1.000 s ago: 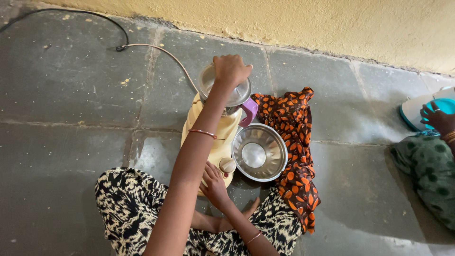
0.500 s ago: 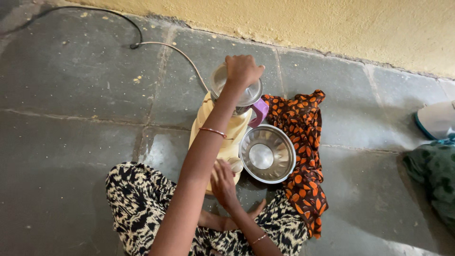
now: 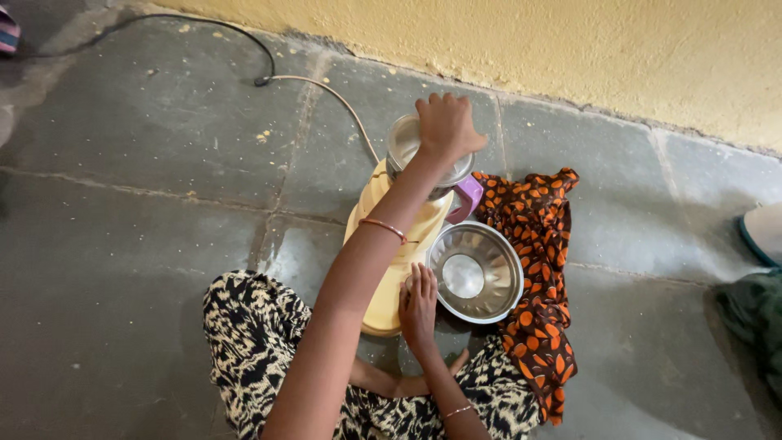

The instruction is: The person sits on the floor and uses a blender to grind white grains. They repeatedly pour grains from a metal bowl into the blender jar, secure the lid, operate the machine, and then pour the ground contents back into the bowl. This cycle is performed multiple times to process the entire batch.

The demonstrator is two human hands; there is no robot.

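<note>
Sitting on the stone floor [image 3: 122, 244], a person works at a cream-yellow mixer grinder [image 3: 391, 269], the landmark here. Left of it, a cable [image 3: 318, 85] trails off toward the wall. On top of the grinder sits the steel jar [image 3: 407, 147], and the left hand [image 3: 446, 126] presses flat on its lid. At the grinder's near right edge the right hand [image 3: 419, 303] rests, fingers together. Just right of it stands a steel bowl [image 3: 476, 273] on an orange-patterned cloth [image 3: 538, 236]

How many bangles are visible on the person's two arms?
2. One thin orange bangle is on the left wrist, above the cream plastic grinder base; one thin pale bangle is on the right wrist, near the patterned lap. Others may be hidden.
</note>
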